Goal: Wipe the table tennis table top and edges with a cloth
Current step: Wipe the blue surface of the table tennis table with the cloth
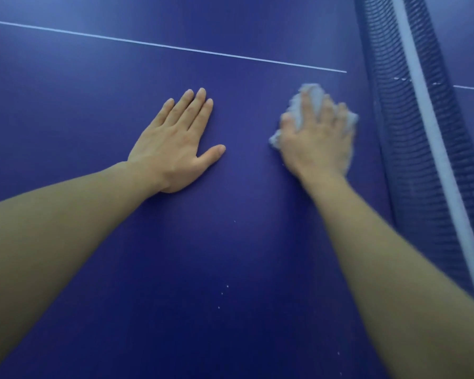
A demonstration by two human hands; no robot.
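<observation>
Hands spread across the blue desk (66, 105) of a table tennis set: the left hand (175, 143) lies flat, palm down, fingers straight and holding nothing, while the right hand (319, 138) presses a crumpled white cloth (311, 98) onto the surface with fingers splayed, blurred. The cloth sits just beside the net (422, 165), below the thin white centre line (175, 47). Small white specks (227, 286) dot the near surface. No brand or lettering can be read.
</observation>
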